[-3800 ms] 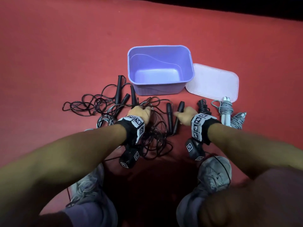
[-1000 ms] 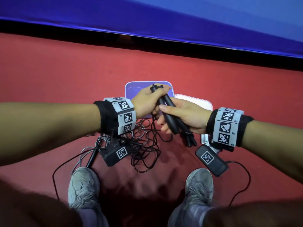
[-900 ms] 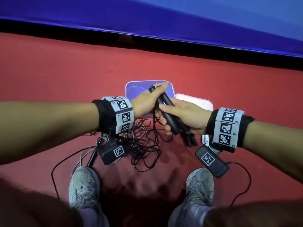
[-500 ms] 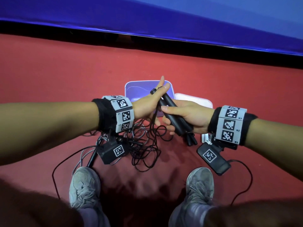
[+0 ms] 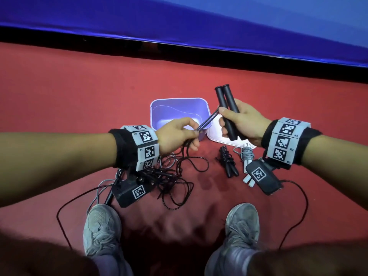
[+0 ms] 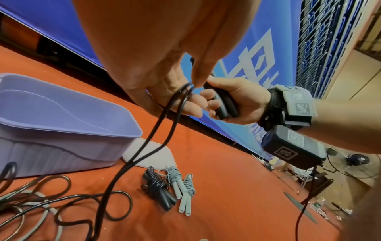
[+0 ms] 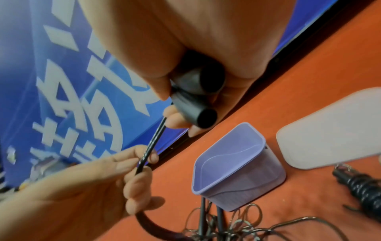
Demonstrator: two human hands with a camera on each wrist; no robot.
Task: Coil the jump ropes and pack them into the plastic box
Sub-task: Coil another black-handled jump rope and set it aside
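My right hand (image 5: 237,120) grips two black jump-rope handles (image 5: 227,106) side by side, their ends pointing up and away. From them a doubled black cord (image 5: 207,121) runs to my left hand (image 5: 185,134), which pinches it between thumb and fingers (image 6: 195,84). The cord hangs down to a loose tangle of ropes (image 5: 171,182) on the red floor. The empty purple plastic box (image 5: 179,112) stands behind my hands, its pale lid (image 5: 223,136) beside it on the right.
A coiled black rope (image 5: 227,162) and a coiled grey rope (image 5: 247,156) lie on the floor right of the tangle. My two grey shoes (image 5: 103,228) stand near the bottom. A blue banner (image 5: 199,20) runs along the far edge of the red floor.
My hands have moved apart: the right raised the two handles up and to the right, the left slid down the cord and now pinches it. The coiled ropes have come into view.
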